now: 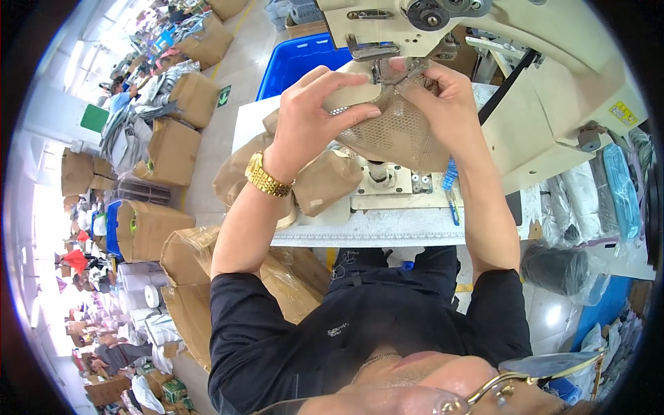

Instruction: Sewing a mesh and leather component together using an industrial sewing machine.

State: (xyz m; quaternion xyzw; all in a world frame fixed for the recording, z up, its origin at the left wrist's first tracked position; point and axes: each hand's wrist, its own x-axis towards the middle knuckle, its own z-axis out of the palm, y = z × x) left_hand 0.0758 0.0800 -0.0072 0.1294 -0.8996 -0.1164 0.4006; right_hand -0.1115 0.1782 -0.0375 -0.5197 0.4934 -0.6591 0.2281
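Here — sewing machine [564, 104]; warning label [622, 113], probably.

2 hands [310, 104] [448, 104], 1 sewing machine [581, 117]

Blue plastic bin [278, 69] beyond far left corner of worktop [250, 128]. Plastic-wrapped grey and white bundles [581, 192] at right end, pale blue one [620, 181] beside them. Dark roll [561, 271] in clear plastic below front right corner. Large open carton [181, 280] below front left corner. Well off left edge: more cartons [168, 150], grey cloth heap [128, 138], green floor sign [224, 96], co-worker in blue [119, 99].
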